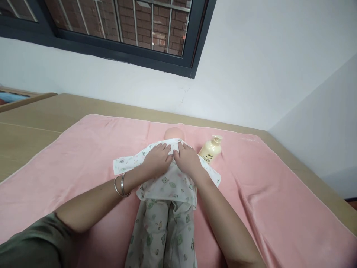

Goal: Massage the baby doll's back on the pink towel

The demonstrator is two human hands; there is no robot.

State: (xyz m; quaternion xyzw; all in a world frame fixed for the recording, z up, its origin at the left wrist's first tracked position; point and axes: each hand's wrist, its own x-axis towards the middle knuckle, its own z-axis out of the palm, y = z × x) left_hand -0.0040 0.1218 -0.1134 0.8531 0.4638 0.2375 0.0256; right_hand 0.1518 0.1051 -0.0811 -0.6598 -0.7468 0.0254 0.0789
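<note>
A baby doll [174, 133] with a smooth, bald head lies stretched out, its head toward the wall. It wears a white long-sleeved shirt [167, 186] and matching trousers [156, 223], both printed with small green leaves and figures. My left hand [158, 160] rests on the left side of the shirt's upper part, fingers extended. On the right side, my right hand [187, 160] lies over the same cloth with its fingers spread. The thumbs nearly meet at the middle. The doll's face and hands are not visible.
Under the doll spreads a pink blanket [106, 149] on a wooden surface [80, 106]. A cream pump bottle [211, 149] stands close to the shirt's right sleeve. Behind are a white wall [237, 74] and a dark-framed window [125, 48] with bars.
</note>
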